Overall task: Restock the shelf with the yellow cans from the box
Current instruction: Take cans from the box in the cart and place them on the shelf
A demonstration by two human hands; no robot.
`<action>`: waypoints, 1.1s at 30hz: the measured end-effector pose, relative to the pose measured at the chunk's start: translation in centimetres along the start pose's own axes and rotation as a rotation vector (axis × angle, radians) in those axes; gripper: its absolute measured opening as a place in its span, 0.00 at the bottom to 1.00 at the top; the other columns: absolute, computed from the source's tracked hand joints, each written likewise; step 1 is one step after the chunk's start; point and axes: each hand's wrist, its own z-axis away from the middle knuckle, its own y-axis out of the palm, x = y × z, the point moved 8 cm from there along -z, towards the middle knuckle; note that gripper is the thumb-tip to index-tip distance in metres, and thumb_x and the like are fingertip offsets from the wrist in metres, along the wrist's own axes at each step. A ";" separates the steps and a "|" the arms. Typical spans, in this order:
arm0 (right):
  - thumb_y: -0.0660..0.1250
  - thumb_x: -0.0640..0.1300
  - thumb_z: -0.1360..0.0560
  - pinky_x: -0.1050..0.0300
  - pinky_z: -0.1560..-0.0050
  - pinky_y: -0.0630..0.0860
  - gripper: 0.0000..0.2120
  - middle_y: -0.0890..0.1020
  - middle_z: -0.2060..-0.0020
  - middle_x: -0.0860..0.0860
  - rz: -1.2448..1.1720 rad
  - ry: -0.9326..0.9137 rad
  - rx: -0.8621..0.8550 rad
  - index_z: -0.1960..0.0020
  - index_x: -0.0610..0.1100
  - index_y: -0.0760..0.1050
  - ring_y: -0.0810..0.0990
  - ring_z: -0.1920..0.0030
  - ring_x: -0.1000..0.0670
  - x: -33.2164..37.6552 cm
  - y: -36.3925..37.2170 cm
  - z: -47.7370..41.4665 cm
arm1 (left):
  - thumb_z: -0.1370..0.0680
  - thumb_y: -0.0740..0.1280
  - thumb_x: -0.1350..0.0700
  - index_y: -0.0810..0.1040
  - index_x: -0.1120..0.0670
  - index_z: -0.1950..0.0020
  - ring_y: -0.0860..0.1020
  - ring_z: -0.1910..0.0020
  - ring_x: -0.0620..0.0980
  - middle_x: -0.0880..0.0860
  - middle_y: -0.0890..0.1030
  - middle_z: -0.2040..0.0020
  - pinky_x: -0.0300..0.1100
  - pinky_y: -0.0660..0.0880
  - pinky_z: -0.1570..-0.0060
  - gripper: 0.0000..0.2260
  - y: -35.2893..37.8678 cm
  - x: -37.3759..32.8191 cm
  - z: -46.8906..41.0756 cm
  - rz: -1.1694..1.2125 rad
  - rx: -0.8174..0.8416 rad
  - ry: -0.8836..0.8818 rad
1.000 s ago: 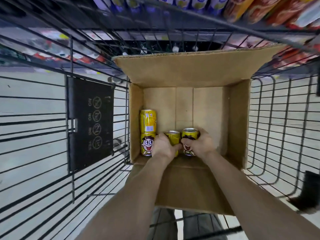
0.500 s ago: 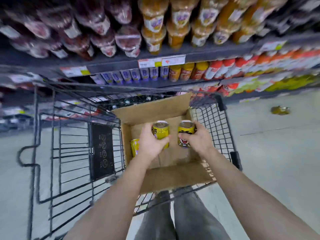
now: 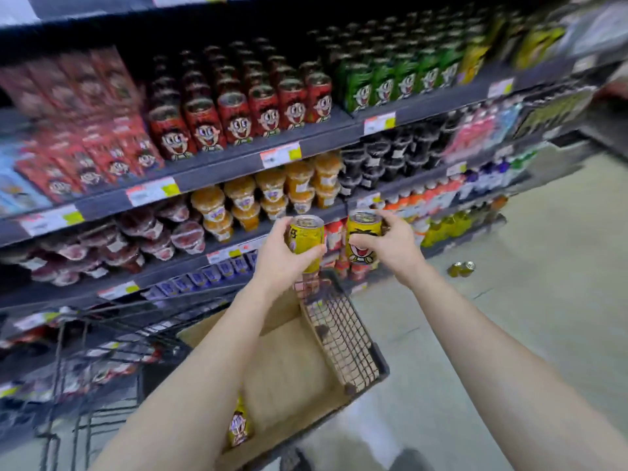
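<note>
My left hand point(image 3: 283, 256) grips a yellow can point(image 3: 306, 237) held upright in front of the shelving. My right hand point(image 3: 390, 246) grips a second yellow can point(image 3: 361, 239) with a cartoon face, just to the right of the first. Both cans are raised well above the open cardboard box point(image 3: 289, 365), which sits in the wire shopping cart point(image 3: 343, 331). Another yellow can point(image 3: 239, 426) lies in the box, partly hidden by my left forearm. The shelf point(image 3: 244, 161) ahead carries rows of red and green cans with the same face.
Cups of orange fruit point(image 3: 272, 195) and dark cups point(image 3: 384, 158) fill the middle shelf behind my hands. Yellow bottles point(image 3: 452, 226) stand on the lowest shelf at right. Two cans point(image 3: 461, 268) lie on the pale floor to the right of the cart.
Both hands have lifted their cans out of the box and up toward the shelves. My view has swung upward from the box to the shelving.
</note>
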 end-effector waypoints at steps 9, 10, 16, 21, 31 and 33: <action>0.81 0.46 0.34 0.56 0.49 0.80 0.24 0.82 0.50 0.57 -0.018 -0.198 -0.104 0.41 0.53 0.75 0.82 0.49 0.54 5.4 -20.9 -3.5 | 0.31 0.82 0.44 0.74 0.48 0.30 0.81 0.49 0.35 0.42 0.82 0.43 0.30 0.78 0.55 0.33 10.9 -15.4 -3.3 0.032 -0.061 0.107; 0.81 0.45 0.33 0.57 0.50 0.80 0.24 0.82 0.51 0.58 -0.021 -0.211 -0.102 0.42 0.53 0.76 0.82 0.50 0.56 5.5 -23.0 -4.1 | 0.30 0.82 0.45 0.74 0.48 0.30 0.80 0.51 0.33 0.42 0.82 0.44 0.28 0.77 0.58 0.32 12.3 -17.1 -3.6 0.031 -0.067 0.110; 0.80 0.45 0.32 0.61 0.54 0.80 0.23 0.83 0.51 0.57 -0.020 -0.260 -0.061 0.40 0.48 0.76 0.82 0.52 0.58 6.1 -33.9 -6.7 | 0.31 0.81 0.40 0.76 0.45 0.31 0.82 0.51 0.37 0.41 0.83 0.45 0.31 0.77 0.57 0.31 19.4 -26.0 -5.1 -0.016 -0.119 0.160; 0.80 0.48 0.33 0.59 0.53 0.80 0.27 0.84 0.48 0.55 -0.012 -0.286 -0.039 0.36 0.50 0.77 0.83 0.50 0.55 6.3 -40.0 -9.7 | 0.30 0.80 0.40 0.74 0.48 0.29 0.81 0.49 0.39 0.42 0.82 0.44 0.31 0.77 0.54 0.33 23.1 -31.6 -6.9 -0.016 -0.160 0.181; 0.80 0.49 0.35 0.47 0.47 0.82 0.26 0.84 0.48 0.53 -0.066 -0.272 -0.099 0.38 0.50 0.79 0.83 0.49 0.51 6.3 -45.3 -21.6 | 0.31 0.82 0.45 0.73 0.50 0.30 0.75 0.54 0.29 0.37 0.78 0.50 0.24 0.70 0.60 0.34 29.5 -35.9 -17.0 -0.022 -0.197 0.191; 0.80 0.51 0.36 0.46 0.46 0.82 0.28 0.84 0.48 0.54 -0.048 -0.284 -0.094 0.38 0.51 0.78 0.83 0.48 0.51 6.3 -45.7 -24.9 | 0.31 0.82 0.45 0.73 0.49 0.31 0.77 0.55 0.28 0.37 0.78 0.49 0.22 0.71 0.62 0.32 30.7 -36.4 -19.8 -0.022 -0.200 0.206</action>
